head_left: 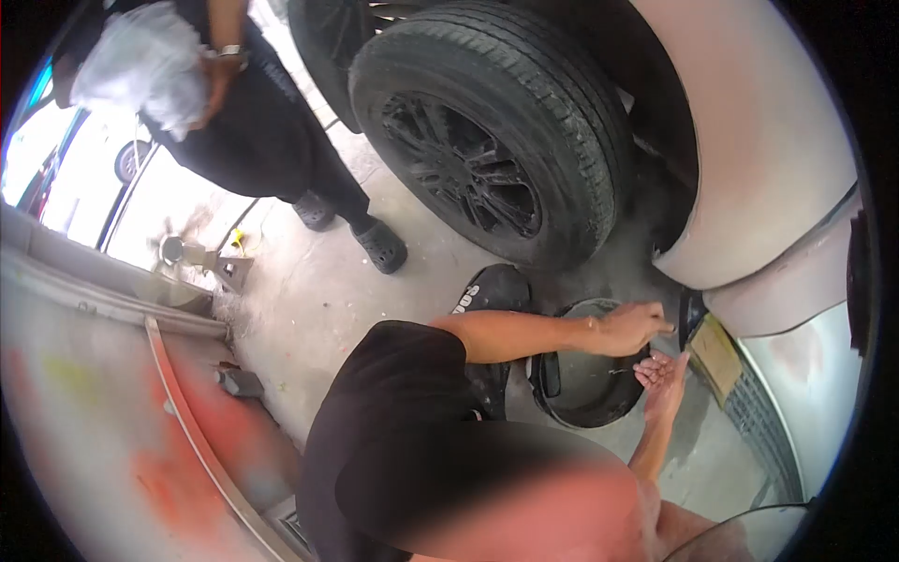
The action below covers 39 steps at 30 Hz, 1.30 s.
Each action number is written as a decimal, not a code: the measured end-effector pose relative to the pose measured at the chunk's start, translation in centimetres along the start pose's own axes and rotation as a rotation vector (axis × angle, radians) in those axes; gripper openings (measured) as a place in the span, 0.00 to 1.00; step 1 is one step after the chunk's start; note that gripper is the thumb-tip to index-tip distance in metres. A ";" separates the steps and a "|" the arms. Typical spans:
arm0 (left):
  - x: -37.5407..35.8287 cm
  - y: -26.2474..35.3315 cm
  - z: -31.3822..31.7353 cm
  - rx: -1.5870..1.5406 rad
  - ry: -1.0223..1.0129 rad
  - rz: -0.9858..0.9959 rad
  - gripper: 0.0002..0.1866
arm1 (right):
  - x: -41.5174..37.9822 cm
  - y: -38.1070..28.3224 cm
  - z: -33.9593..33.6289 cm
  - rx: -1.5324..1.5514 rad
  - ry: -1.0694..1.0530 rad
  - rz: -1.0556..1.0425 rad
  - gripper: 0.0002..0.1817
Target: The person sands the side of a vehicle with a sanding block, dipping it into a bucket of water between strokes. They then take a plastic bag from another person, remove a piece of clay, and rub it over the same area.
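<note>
Over the right rim of a round black pan on the floor, my left hand has its fingers drawn together, pointing right. Whatever it pinches is too small to name. Just below, my right hand is turned palm up, its fingers loosely curled and apart, with nothing clear in it. The two hands are close but do not touch. The inside of the pan looks dark grey, and a black handle-like piece shows at its left side. Close to my right hand, a yellowish block rests against the pale vehicle body.
A mounted wheel stands beyond the pan. At upper left, another person in dark trousers and clogs holds a whitish plastic bundle. A metal stand is on the floor. Red-smeared panel at left; dark grille at right.
</note>
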State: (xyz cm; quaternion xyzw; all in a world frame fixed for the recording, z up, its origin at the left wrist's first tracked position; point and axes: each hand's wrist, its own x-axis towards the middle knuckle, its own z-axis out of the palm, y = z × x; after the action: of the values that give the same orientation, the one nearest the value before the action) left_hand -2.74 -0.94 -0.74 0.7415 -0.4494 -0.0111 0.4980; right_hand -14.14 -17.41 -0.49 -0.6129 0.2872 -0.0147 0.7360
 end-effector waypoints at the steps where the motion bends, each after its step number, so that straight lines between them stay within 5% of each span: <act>1: -0.2 -0.4 0.8 0.037 0.004 0.058 0.16 | -0.5 -0.5 0.5 0.058 -0.016 -0.001 0.37; 3: -0.5 -0.7 1.8 0.111 0.006 0.162 0.17 | -0.3 -0.9 0.6 0.185 -0.060 0.026 0.33; 5: -0.9 -2.4 4.8 -0.412 -0.092 -0.060 0.16 | 0.4 0.0 0.4 0.181 -0.047 0.033 0.31; 10: -1.4 -0.8 3.2 0.147 -0.179 0.202 0.18 | 0.3 0.2 0.2 0.142 -0.042 0.036 0.23; 19: -2.3 0.2 2.3 0.072 -0.157 0.261 0.24 | 0.0 2.6 -0.4 0.227 0.034 -0.078 0.17; 32: -2.2 0.0 -1.0 0.181 -0.335 0.273 0.38 | 1.3 4.3 -4.0 -0.160 0.118 -0.226 0.14; 37: -8.1 4.6 -10.7 0.209 0.150 0.187 0.31 | -0.4 2.9 -3.3 -0.134 0.242 -0.202 0.14; 39: -13.6 4.7 -13.8 0.376 0.350 -0.025 0.28 | -2.2 1.5 -2.2 -0.092 0.268 -0.204 0.14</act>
State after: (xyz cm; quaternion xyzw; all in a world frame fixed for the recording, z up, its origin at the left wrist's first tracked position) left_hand -7.54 17.86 3.82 0.8173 -0.3413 0.1947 0.4214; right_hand -17.46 -18.22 -1.19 -0.6646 0.3194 -0.1580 0.6568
